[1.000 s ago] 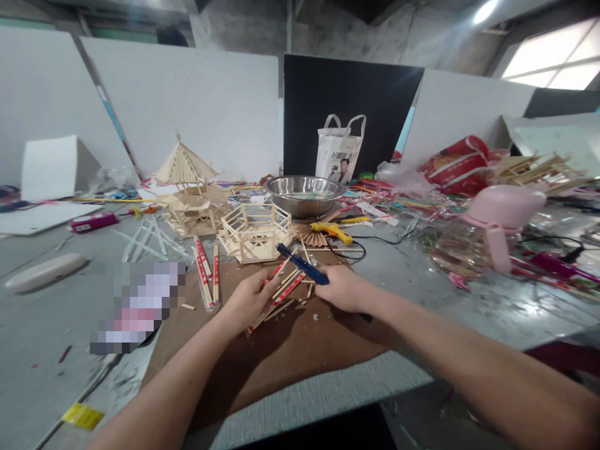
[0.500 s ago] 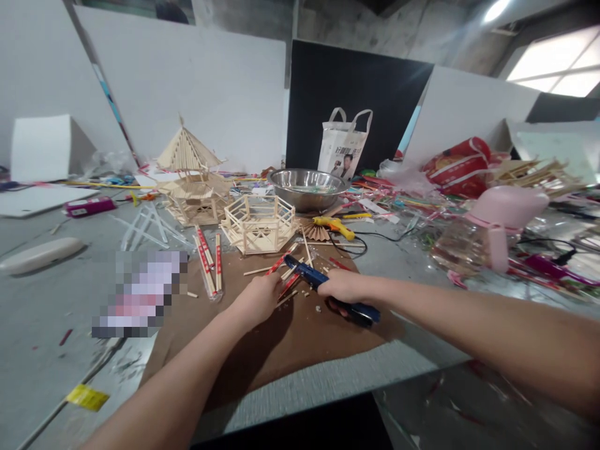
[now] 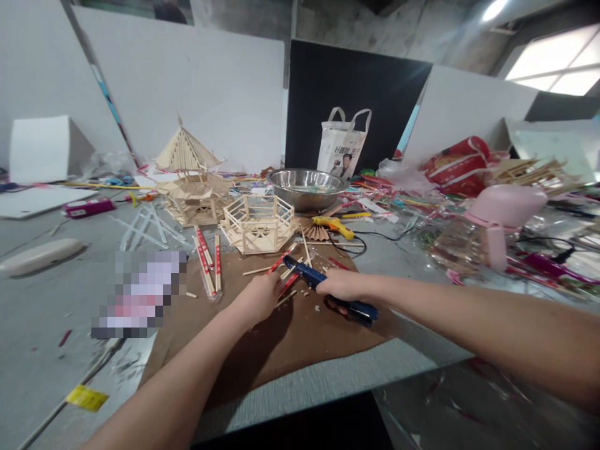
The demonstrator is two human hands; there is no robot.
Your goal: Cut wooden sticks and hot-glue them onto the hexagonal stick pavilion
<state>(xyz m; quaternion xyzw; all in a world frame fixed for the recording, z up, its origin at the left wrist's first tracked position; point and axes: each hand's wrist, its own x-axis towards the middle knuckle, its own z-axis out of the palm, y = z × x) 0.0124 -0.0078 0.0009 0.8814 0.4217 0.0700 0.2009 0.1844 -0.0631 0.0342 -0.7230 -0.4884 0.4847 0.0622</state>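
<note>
My right hand [image 3: 341, 286] is closed round the handles of a dark blue hand cutter [image 3: 305, 271], whose jaws point up and to the left. My left hand [image 3: 262, 296] is closed on a thin wooden stick [image 3: 286, 273] and holds it at those jaws; my fingertips are partly hidden. Loose wooden sticks and short offcuts lie about both hands on a brown mat [image 3: 262, 356]. Left of them are chopsticks in red-printed wrappers [image 3: 217, 265]. Behind my hands stands an eight-sided stick frame with railings [image 3: 257, 226], and beyond it a wooden pagoda model [image 3: 187, 175] with a pointed roof.
A yellow glue gun [image 3: 334, 226] with a black cord lies behind my right hand. Farther back are a steel bowl [image 3: 307, 190] and a white bag [image 3: 342, 147]. A pink-lidded jug [image 3: 499, 219] stands right, a blurred-out phone-like object [image 3: 145, 294] left.
Almost nothing differs; the view has shifted very slightly. Both hands keep their places, with the cutter's jaws still at the stick.
</note>
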